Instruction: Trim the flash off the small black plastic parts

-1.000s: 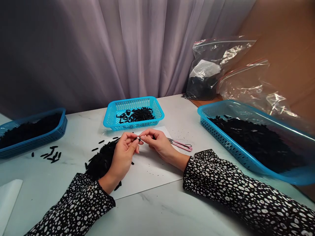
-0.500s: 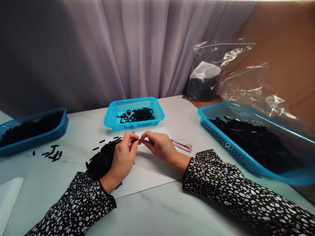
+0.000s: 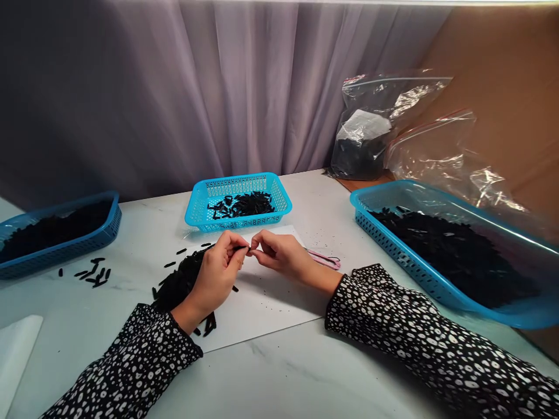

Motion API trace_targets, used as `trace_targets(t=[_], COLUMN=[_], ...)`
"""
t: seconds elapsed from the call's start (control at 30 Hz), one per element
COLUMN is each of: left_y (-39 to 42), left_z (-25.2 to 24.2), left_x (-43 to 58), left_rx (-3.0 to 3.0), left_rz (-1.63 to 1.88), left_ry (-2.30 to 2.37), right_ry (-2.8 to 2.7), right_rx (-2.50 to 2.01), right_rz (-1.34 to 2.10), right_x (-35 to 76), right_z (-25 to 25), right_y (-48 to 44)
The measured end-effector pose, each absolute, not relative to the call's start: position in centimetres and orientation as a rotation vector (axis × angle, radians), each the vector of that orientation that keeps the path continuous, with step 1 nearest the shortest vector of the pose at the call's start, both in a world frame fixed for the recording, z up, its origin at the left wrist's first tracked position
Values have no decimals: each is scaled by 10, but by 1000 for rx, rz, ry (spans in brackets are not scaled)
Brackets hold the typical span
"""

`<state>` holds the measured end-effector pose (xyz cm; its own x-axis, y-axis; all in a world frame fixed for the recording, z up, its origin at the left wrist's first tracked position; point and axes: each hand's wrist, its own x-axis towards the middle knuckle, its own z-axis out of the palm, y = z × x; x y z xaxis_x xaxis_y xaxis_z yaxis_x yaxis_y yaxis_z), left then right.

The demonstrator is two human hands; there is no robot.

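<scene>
Grey-mauve curtain point(image 3: 253, 87) behind the tabletop's point(image 3: 271, 378) back edge. Left hand point(image 3: 217, 274) and right hand point(image 3: 283, 255) meet over a white sheet point(image 3: 257, 317), fingertips pinched narrow at either end of a small black piece point(image 3: 242, 248). Handling looks midway: this piece not yet set down; a large black heap point(image 3: 177, 285) remains on the sheet's left side. Middle basket point(image 3: 286, 203), near the tabletop's back edge, carries a modest lot. Left basket point(image 3: 114, 221) and right basket point(image 3: 393, 253), toward the tabletop's side edges, look fuller. Which lots are finished: cannot tell.
</scene>
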<state>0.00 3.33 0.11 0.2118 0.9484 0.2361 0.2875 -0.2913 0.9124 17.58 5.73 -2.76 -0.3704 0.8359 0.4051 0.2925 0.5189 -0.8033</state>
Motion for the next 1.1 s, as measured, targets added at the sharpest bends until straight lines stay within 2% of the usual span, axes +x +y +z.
trace_targets(t=[0.37,0.63,0.87,1.1], left_y=[39,32,34,34], left_z=[-2,0,-2,-5], left_x=[7,10,9,11], left_rx=[1270,1425,1394,1292], left_rz=[1228,1195,1215,1165], left_ry=[1138,1191,1165,1106], right_ry=[-1663,-1531,-1510,-1149], right_rx=[-954,-934,-942,-819], right_rz=[977,1175,1140,1484], right_x=[169,163,162,154], right_z=[-30,-26,-31,-28], right_y=[56,51,51,49])
